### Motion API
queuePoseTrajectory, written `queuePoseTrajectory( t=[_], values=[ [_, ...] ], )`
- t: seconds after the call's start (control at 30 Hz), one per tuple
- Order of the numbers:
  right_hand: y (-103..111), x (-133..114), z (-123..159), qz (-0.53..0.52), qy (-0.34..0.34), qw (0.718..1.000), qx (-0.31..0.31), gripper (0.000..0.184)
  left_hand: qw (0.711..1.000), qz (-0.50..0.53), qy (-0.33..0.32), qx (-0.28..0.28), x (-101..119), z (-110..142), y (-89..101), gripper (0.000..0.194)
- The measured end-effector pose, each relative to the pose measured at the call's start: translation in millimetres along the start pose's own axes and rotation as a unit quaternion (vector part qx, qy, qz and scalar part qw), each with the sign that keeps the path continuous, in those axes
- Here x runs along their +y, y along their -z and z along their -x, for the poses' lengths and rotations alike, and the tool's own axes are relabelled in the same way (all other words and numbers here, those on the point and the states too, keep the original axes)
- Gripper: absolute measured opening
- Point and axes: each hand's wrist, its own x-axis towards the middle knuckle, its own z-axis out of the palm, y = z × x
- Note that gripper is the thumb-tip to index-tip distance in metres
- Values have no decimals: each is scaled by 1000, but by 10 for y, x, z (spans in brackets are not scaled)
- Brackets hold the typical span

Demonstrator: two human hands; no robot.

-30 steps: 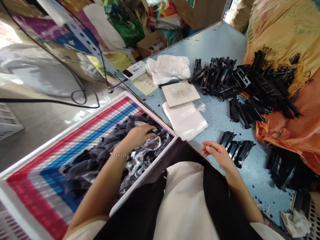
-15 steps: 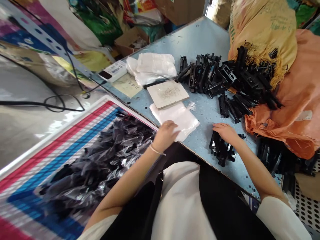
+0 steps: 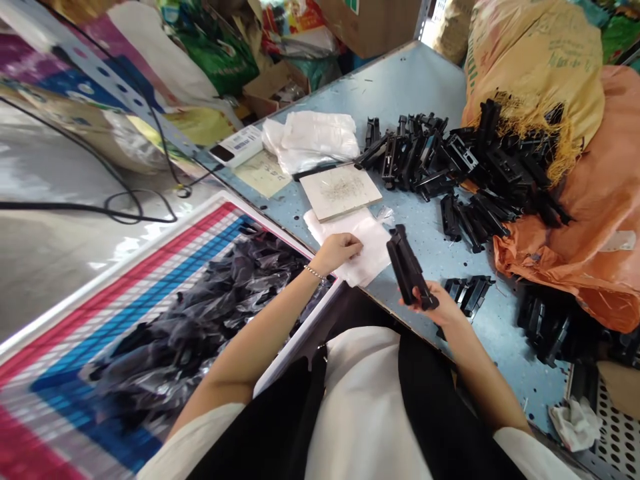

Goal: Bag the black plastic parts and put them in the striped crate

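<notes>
The right hand (image 3: 440, 303) is closed around the lower end of a black plastic part (image 3: 407, 267), which it holds tilted above the table edge; the part looks like two long pieces side by side. The left hand (image 3: 341, 252) is half curled, its fingertips at a stack of clear bags (image 3: 373, 250); whether it grips one, I cannot tell. A speckled board (image 3: 341, 192) lies partly on that stack.

Just beside the right hand, a small group of black parts (image 3: 467, 293) rests on the blue table (image 3: 415, 73). Farther off, a larger heap (image 3: 425, 153) reaches the frayed mouth of a yellow sack (image 3: 540, 53), with an orange sack (image 3: 600, 187) beside it.

At the person's left, a white-rimmed tray (image 3: 115, 268), striped red, white and blue inside, holds many dark items in clear plastic (image 3: 200, 320). Behind the table, an open cardboard box (image 3: 273, 87) contains small things too unclear to name.

The yellow sack has green print, the white box (image 3: 239, 145) small blue lettering, and the yellowish paper (image 3: 263, 175) handwritten marks; none is readable
</notes>
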Motion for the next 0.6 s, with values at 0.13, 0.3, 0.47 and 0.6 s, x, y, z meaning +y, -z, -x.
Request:
queuePoseTrajectory(
  t=[0.13,0.3,0.47,0.6],
  values=[
    [-262,297,-155,-161,-90,982,-51,38,985,-88,-139,60,-46,32,-7,16],
    [-343,435,-298,-276,-123,950,-81,35,914,-247,-313,69,-94,198,-55,38],
    [-382,428,-342,-252,-28,965,-73,42,882,-203,-424,36,76,639,-337,50],
    [-406,438,-264,-196,-18,980,-43,42,889,-134,-437,28,169,899,-406,56]
  ],
)
